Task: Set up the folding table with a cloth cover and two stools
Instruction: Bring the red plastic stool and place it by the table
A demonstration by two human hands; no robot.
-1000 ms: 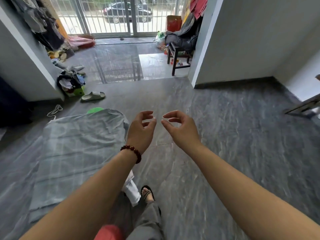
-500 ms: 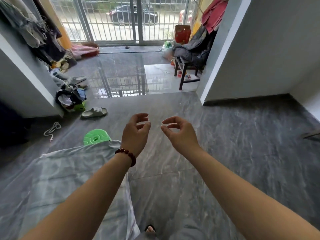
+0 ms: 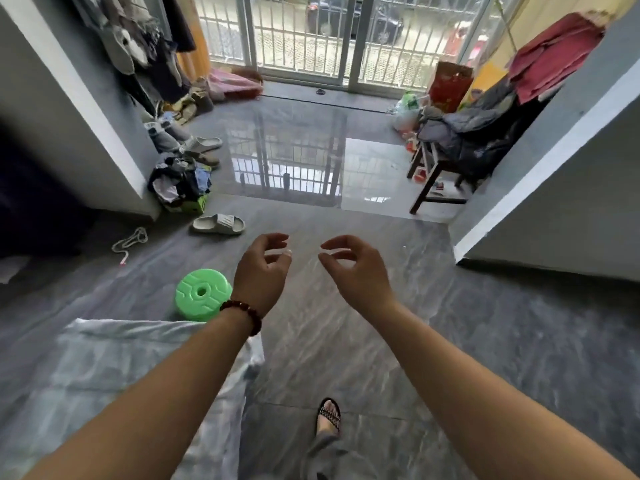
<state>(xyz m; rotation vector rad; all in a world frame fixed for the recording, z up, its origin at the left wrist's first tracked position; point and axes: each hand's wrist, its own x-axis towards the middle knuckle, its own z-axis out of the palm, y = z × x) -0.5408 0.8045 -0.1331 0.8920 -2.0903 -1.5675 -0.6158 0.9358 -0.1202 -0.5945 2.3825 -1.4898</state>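
Head view looks down on the cloth [image 3: 114, 368], pale grey-green with faint stripes, spread over the low surface at lower left. Its far edge runs straight across just short of the green stool [image 3: 202, 294], and its right edge hangs in a crumpled fold under the left forearm. One green stool shows, a flat round disc with a hole in its middle, standing on the floor [image 3: 485, 341] just past the cloth's far edge.

Above the floor both arms reach forward. The left hand [image 3: 261, 275], with one bead bracelet [image 3: 249, 311] on its wrist, has loosely curled fingers and grasps nothing. The right hand [image 3: 356, 271] beside it is curled the same way, also released, the two apart with a small gap between the fingertips. One sandalled foot [image 3: 328, 415] stands just right of the cloth's hanging edge.

Right of the cloth the grey marbled floor lies wide and bare up to the white wall corner [image 3: 536, 168]. Ahead, one slipper [image 3: 219, 224] and one cord [image 3: 130, 239] lie near the left wall, behind them a clothes pile [image 3: 180, 181] and two more slippers [image 3: 202, 144]. One dark wooden seat [image 3: 429, 174] heaped with clothing stands right, before the barred gate [image 3: 311, 36].
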